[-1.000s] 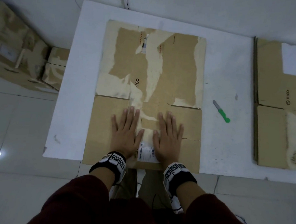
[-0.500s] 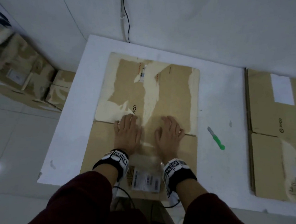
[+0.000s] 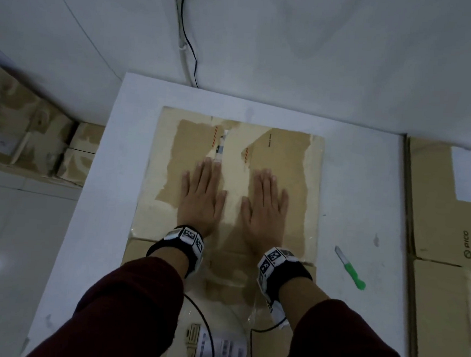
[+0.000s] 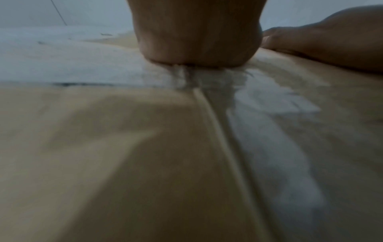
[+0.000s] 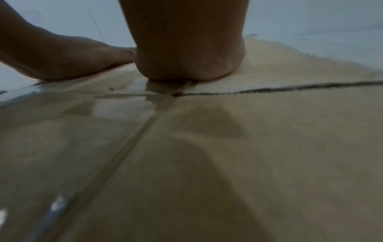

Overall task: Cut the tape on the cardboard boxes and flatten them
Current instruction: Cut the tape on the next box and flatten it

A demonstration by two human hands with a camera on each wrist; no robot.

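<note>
A flattened brown cardboard box (image 3: 285, 159) with torn pale patches lies on the white table (image 3: 360, 186). My left hand (image 3: 201, 195) and right hand (image 3: 265, 205) both lie palm down on its far panel, fingers straight, side by side with a pale torn strip between them. In the left wrist view the heel of the left hand (image 4: 196, 41) presses the cardboard (image 4: 103, 147), and the right wrist view shows the right hand (image 5: 186, 49) likewise flat by a fold line. A green-handled knife (image 3: 351, 269) lies on the table to the right of the box, untouched.
A stack of flattened boxes (image 3: 450, 246) lies at the table's right end. More cardboard boxes (image 3: 30, 138) sit on the floor to the left. A shipping label (image 3: 215, 348) is on the near flap, and a cable (image 3: 187, 37) runs down the wall behind the table.
Both hands have slid forward along the box, from the near flap over the fold line onto the far panel, staying flat. The head view has moved forward with them.
</note>
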